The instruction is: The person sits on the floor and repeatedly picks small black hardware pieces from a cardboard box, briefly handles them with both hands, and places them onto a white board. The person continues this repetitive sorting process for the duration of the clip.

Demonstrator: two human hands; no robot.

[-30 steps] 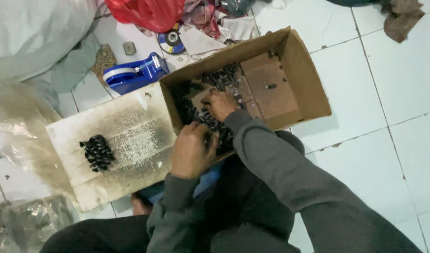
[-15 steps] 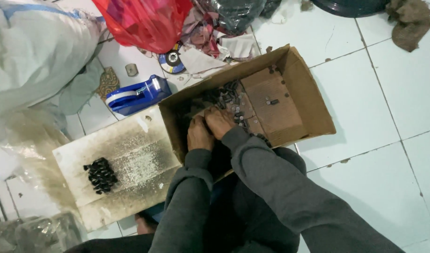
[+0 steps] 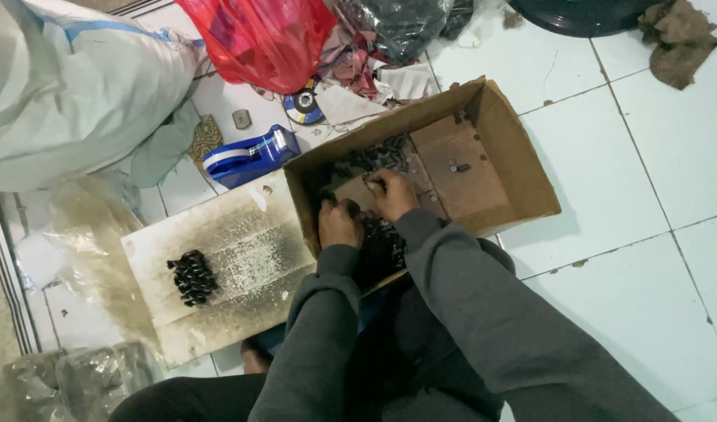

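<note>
At nine o'clock of the scene we see a large pale sack (image 3: 69, 94) slumped on the tiled floor (image 3: 609, 141). Toward seven o'clock lies a sooty cardboard sheet (image 3: 233, 258), and on it sits a small heap of dark metal parts (image 3: 190, 276), well apart from our hands. At eleven o'clock of the sheet rests a blue tape dispenser (image 3: 249, 156), with a red plastic bag (image 3: 265, 39) at twelve o'clock of it.

Our left hand (image 3: 339, 225) is inside the open cardboard box (image 3: 523, 164), at its near wall, fingers curled down into the loose dark parts (image 3: 382, 242) piled there; whether it grips any we cannot tell. Our right hand (image 3: 391, 193) sits just at two o'clock of the left one, also in the box, fingers bent together over the same pile, its grasp hidden. A brown cardboard insert (image 3: 460, 168) lies in the box at three o'clock of our right hand.
</note>
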